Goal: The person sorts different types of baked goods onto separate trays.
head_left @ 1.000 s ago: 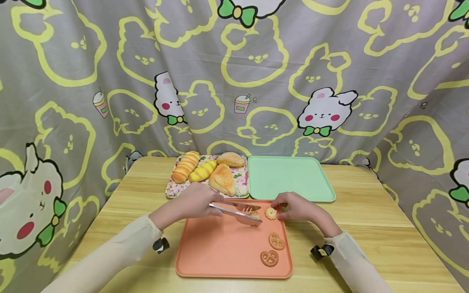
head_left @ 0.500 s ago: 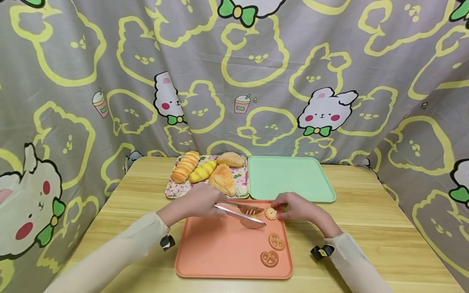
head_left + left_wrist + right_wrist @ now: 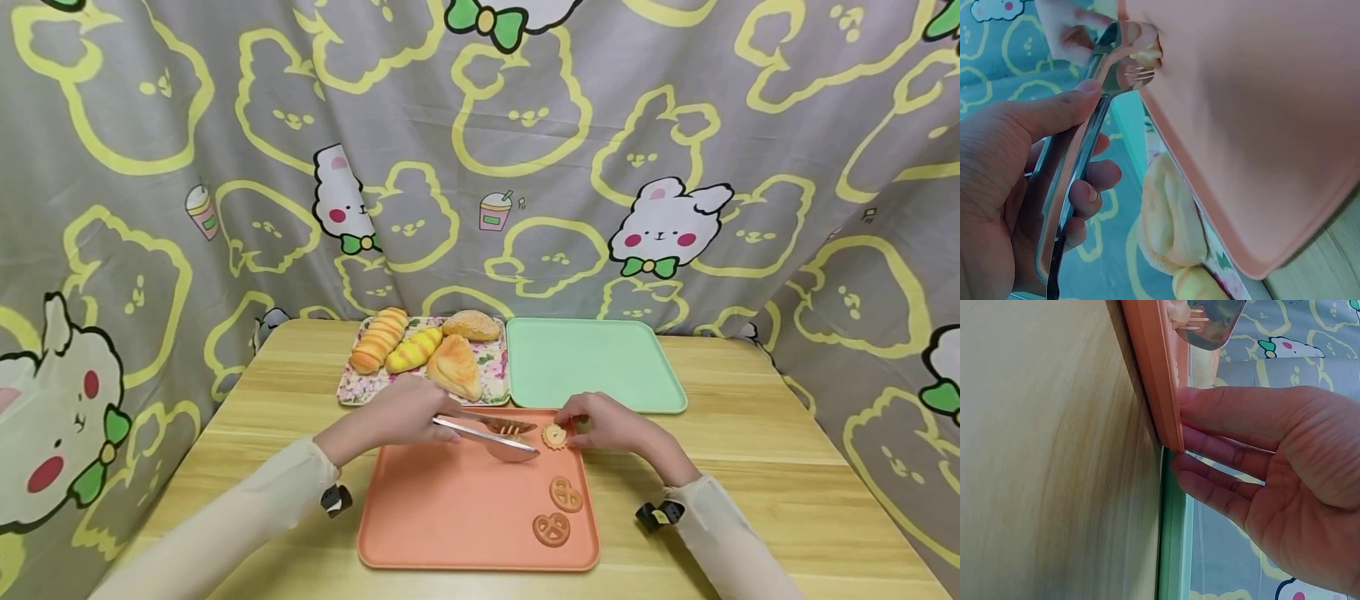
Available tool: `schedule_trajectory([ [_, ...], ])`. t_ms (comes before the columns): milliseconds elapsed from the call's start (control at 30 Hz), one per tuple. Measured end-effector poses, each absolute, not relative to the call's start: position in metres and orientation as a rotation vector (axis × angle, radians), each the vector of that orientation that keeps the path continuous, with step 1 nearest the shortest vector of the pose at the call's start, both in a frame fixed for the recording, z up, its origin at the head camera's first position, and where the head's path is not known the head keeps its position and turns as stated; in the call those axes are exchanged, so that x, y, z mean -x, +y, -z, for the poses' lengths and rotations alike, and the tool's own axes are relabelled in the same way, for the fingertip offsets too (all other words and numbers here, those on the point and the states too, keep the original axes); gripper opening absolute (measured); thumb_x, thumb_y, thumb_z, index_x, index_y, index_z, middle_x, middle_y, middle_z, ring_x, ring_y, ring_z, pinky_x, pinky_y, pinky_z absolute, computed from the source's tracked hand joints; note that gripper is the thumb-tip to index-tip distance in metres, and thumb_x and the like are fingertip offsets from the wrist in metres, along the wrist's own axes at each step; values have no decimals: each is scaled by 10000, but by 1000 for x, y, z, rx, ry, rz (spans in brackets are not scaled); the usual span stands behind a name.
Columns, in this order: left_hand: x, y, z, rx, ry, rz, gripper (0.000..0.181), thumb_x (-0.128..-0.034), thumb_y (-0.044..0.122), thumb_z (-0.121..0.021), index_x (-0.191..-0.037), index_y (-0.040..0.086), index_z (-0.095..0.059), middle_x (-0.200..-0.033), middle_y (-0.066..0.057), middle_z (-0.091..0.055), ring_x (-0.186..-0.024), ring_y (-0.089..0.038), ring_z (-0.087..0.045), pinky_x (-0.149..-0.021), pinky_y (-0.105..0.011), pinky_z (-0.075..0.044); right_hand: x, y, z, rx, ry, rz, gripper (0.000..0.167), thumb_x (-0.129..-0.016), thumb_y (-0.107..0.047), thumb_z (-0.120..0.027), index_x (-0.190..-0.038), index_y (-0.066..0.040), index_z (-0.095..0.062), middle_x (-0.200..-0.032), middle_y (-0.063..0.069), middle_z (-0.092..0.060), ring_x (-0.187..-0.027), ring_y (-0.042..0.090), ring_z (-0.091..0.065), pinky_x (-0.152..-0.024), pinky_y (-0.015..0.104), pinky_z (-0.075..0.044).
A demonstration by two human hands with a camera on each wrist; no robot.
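Observation:
My left hand (image 3: 412,410) holds metal serving tongs (image 3: 1063,181), thumb on one arm and fingers round the other. One tong end is forked, the other flat and broad. A small tan biscuit (image 3: 1149,56) lies between these ends over the far part of the orange tray (image 3: 450,500); whether they grip it I cannot tell. At the tray's far right corner, my right hand (image 3: 603,423) rests with loosely bent fingers at the rim, close beside a round scalloped biscuit (image 3: 554,437). Its fingertips are partly hidden behind the rim in the right wrist view.
Two pretzel biscuits (image 3: 552,529) lie near the orange tray's right edge. Behind it, a floral tray (image 3: 491,367) bears several bread pieces (image 3: 381,340), and a light green tray (image 3: 596,362) sits to its right. A patterned curtain (image 3: 555,133) surrounds the wooden table (image 3: 750,467).
The tongs in my left hand shifted slightly right and toward me, then back a little left. My right hand and the biscuits beside it have stayed in place.

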State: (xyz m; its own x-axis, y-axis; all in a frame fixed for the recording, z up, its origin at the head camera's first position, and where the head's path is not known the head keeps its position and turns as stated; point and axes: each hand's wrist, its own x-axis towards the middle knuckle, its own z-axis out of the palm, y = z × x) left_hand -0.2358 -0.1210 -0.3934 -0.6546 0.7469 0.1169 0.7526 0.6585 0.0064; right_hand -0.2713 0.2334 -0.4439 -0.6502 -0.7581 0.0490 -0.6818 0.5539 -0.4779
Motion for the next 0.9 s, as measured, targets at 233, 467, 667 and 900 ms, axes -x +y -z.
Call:
schedule_trajectory([
  [233, 234, -127, 391, 1245, -2749, 70, 233, -829, 502, -800, -841, 278, -736, -581, 160, -473, -531, -19, -400, -489, -269, -296, 271, 234, 444, 1219, 2623, 695, 246, -859, -66, -798, -1102, -42, -765, -998, 58, -729, -896, 198, -662, -797, 385, -573],
  [467, 232, -130, 382, 1229, -2719, 69, 240, -825, 496, -802, -912, 275, -769, -654, 159, -609, -567, -7, -462, -509, -266, -348, 272, 234, 445, 1215, 2624, 701, 241, -858, -71, -803, -1094, -45, -767, -1001, 58, -729, -887, 191, -655, -791, 373, -569],
  [667, 231, -130, 377, 1196, -2752, 87, 230, -831, 490, -802, -925, 282, -771, -675, 153, -636, -562, -7, -450, -498, -270, -355, 272, 234, 446, 1218, 2628, 694, 240, -858, -73, -801, -1095, -51, -770, -1006, 54, -730, -887, 181, -650, -782, 343, -557],
  [900, 232, -131, 375, 1198, -2737, 58, 286, -845, 496, -792, -1024, 273, -796, -686, 146, -667, -538, 12, -412, -471, -232, -314, 272, 233, 446, 1209, 2633, 685, 241, -859, -77, -800, -1098, -62, -771, -1011, 47, -732, -891, 171, -650, -782, 324, -556],
])
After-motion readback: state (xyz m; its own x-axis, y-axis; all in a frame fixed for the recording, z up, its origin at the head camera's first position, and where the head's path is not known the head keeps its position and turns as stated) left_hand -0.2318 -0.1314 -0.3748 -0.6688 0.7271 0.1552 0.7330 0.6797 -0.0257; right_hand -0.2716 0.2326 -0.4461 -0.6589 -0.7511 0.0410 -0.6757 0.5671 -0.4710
